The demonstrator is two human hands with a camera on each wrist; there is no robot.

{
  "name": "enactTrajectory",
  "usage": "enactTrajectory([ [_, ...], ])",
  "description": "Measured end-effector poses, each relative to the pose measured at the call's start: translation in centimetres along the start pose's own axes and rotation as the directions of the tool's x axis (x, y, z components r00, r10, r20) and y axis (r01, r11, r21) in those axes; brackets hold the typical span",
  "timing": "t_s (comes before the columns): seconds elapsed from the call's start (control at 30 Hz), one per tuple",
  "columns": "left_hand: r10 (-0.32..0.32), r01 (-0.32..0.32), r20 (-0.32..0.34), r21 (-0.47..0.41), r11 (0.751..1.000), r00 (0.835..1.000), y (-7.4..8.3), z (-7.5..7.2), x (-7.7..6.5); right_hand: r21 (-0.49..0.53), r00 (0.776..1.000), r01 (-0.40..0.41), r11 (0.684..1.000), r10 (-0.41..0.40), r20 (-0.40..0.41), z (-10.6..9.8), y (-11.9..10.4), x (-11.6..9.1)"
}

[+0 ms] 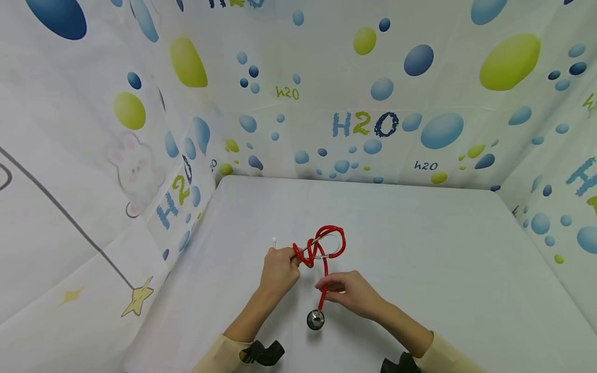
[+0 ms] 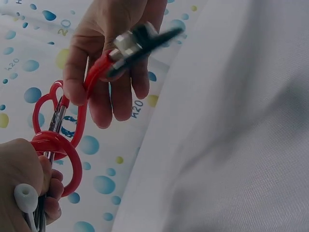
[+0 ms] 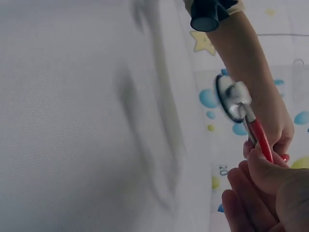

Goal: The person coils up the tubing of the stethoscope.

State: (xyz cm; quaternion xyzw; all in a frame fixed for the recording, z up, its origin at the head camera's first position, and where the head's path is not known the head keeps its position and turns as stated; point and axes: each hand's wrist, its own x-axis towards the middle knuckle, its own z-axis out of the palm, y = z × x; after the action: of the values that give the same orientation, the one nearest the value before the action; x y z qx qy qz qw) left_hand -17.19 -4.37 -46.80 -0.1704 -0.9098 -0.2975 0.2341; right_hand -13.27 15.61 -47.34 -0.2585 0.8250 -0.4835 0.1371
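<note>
A stethoscope with red tubing point(image 1: 344, 241) is held above the white table. Its tubing is looped and wound around the metal ear tubes point(image 2: 58, 118). My left hand point(image 1: 280, 269) grips those ear tubes, fingers curled around them in the left wrist view. A white eartip point(image 2: 25, 197) pokes out beside that hand. Lower down, my right hand point(image 1: 355, 294) pinches the tubing between thumb and fingers, not far from the chest piece point(image 1: 315, 319). The round metal chest piece hangs nearest my body and looks blurred in both wrist views.
The white tabletop point(image 1: 420, 248) spreads out under both hands. A printed sheet point(image 1: 322, 103) with blue and green drops stands along the back and sides. Dark wrist mounts point(image 1: 265, 353) sit at both sleeves.
</note>
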Motion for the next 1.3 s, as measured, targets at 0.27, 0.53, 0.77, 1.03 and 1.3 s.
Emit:
enactTrajectory([
  [0.27,-0.029,0.029,0.054,0.010,1.000,0.998,0.1,0.2,-0.1,-0.157,0.995,-0.002,0.988,-0.014,-0.102,0.2,-0.5,-0.2],
  [0.53,-0.030,0.028,0.049,0.033,0.999,0.998,0.2,0.3,-0.3,-0.254,0.977,-0.012,0.967,-0.043,-0.210,0.7,-1.1,-0.6],
  [0.77,-0.044,0.040,0.044,0.080,0.996,0.998,0.3,0.4,-0.5,-0.370,0.949,-0.017,0.929,-0.101,-0.297,1.1,-0.7,-0.7],
  [1.03,-0.057,0.052,0.062,0.092,0.994,0.996,0.3,0.7,-0.8,-0.307,0.937,0.196,0.931,-0.270,-0.222,1.0,-0.2,-0.7],
  [1.3,-0.051,0.041,0.104,0.097,0.994,0.993,0.5,1.2,-1.3,-0.283,0.897,0.301,0.911,-0.371,-0.242,1.0,0.3,-0.6],
])
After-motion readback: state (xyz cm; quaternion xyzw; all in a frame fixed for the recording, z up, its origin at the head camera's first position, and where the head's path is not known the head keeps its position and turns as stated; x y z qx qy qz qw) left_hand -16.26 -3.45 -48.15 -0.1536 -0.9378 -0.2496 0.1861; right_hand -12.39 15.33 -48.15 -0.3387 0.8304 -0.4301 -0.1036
